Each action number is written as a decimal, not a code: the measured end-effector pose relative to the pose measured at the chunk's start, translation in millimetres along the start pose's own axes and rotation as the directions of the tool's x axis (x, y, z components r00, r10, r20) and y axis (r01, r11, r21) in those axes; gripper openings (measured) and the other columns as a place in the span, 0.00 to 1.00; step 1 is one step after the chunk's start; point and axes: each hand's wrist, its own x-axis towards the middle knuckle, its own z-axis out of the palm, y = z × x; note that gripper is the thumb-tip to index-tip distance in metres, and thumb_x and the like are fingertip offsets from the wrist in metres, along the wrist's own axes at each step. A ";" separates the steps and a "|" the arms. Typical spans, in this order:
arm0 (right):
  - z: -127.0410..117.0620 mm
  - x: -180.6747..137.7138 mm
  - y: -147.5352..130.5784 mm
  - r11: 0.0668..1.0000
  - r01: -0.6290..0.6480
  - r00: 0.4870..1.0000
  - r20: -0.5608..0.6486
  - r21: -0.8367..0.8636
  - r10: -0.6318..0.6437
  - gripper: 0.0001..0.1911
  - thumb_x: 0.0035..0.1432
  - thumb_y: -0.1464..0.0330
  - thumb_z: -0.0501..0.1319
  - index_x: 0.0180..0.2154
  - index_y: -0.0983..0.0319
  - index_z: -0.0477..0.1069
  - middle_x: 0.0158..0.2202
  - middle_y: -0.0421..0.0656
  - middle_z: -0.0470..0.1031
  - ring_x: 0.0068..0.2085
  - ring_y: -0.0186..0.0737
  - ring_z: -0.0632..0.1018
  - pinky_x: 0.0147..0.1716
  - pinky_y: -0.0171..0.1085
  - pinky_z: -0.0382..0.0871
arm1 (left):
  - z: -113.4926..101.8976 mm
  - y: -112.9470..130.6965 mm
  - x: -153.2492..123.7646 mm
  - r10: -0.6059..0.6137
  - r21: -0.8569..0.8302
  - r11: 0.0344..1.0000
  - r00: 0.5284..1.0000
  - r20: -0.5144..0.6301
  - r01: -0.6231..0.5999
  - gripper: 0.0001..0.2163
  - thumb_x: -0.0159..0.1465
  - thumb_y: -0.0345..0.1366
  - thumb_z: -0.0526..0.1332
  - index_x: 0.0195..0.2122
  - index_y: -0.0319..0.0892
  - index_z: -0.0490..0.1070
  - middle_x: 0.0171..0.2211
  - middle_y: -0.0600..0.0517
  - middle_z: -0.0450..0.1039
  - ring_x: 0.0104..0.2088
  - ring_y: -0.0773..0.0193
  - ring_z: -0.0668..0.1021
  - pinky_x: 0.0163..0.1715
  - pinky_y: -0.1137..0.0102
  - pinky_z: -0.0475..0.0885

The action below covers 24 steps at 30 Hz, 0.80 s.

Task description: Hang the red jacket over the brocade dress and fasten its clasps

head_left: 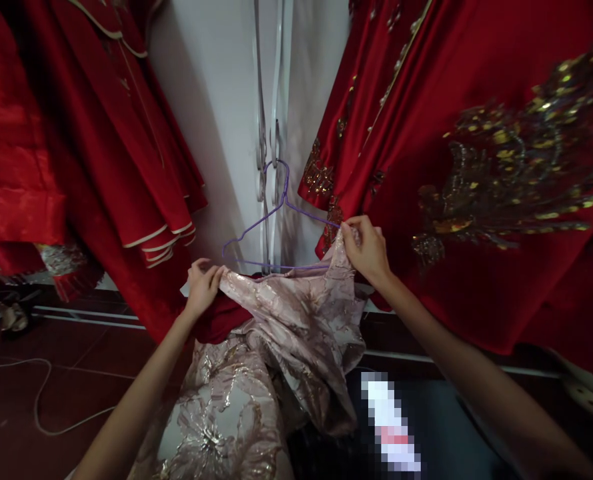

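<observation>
A pale pink garment (286, 320) with a shiny floral pattern hangs down between my arms. My left hand (203, 285) pinches its upper left edge, fingers closed on the cloth. My right hand (369, 250) grips the upper right edge, raised a little higher. A thin purple wire hanger (276, 217) hangs just behind the garment's top edge, its hook caught on grey hangers (269, 140) against the white wall. The hanger's right arm runs to my right hand; whether the fingers also hold it I cannot tell.
Red satin garments (101, 133) hang at the left. A red robe with gold and sequin embroidery (501, 173) fills the right. The dark red floor (51, 387) carries a white cable (41, 400). Shoes (13, 319) lie at the far left.
</observation>
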 end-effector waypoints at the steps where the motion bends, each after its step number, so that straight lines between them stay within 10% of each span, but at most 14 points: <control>1: 0.5 1.1 0.4 1.000 -0.006 1.000 0.000 0.010 0.006 0.11 0.60 0.58 0.51 0.36 0.58 0.65 0.32 0.42 0.75 0.33 0.42 0.74 0.39 0.42 0.63 | 3.3 -15.1 1.4 -0.061 -0.014 0.998 0.998 -0.015 0.060 0.14 0.63 0.45 0.52 0.37 0.44 0.73 0.48 0.45 0.59 0.49 0.54 0.64 0.52 0.53 0.60; 5: 2.5 3.6 2.5 1.000 -0.006 1.000 -0.011 0.020 0.006 0.12 0.59 0.57 0.52 0.35 0.58 0.65 0.31 0.42 0.75 0.31 0.41 0.74 0.38 0.42 0.63 | 17.4 -46.3 6.4 -0.216 -0.170 0.964 0.975 -0.052 0.204 0.15 0.62 0.47 0.52 0.37 0.45 0.74 0.47 0.47 0.60 0.52 0.56 0.64 0.55 0.57 0.60; 16: -0.7 7.0 6.7 1.000 0.000 1.000 -0.002 0.008 0.000 0.11 0.59 0.57 0.52 0.35 0.58 0.65 0.32 0.41 0.75 0.33 0.42 0.74 0.38 0.41 0.63 | 20.6 -35.1 25.1 -0.216 -0.314 0.933 0.972 -0.091 0.177 0.17 0.62 0.48 0.51 0.38 0.43 0.73 0.48 0.46 0.57 0.55 0.58 0.61 0.58 0.64 0.59; 24: 5.5 0.3 1.7 0.995 -0.044 0.998 0.044 0.091 0.040 0.11 0.59 0.58 0.52 0.35 0.58 0.65 0.30 0.40 0.75 0.31 0.41 0.75 0.37 0.40 0.65 | 7.8 18.1 66.7 -0.092 -0.197 0.979 0.981 -0.169 0.058 0.16 0.63 0.47 0.51 0.38 0.46 0.75 0.51 0.48 0.58 0.54 0.55 0.61 0.57 0.58 0.57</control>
